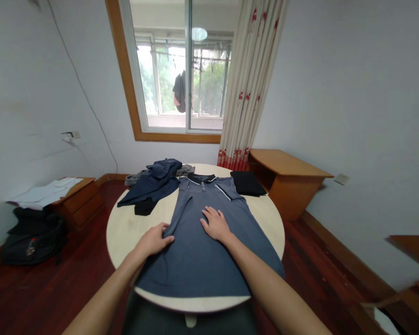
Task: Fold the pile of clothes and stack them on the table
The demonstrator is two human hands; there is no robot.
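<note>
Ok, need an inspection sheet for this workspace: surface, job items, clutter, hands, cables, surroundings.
Surface: pale round table, partly covered by clothing.
Job items: grey-blue polo shirt spread front up, collar toward the window; hem overhangs the table's near right edge.
Clutter: heap of dark clothes far left; folded black cloth far right.
Hands: left hand at the shirt's left edge, grip unclear; right hand resting open on its front.
Cables: one wall cable, left, away from the table.
Surroundings: curtain, wooden desk right, black bag left.
</note>
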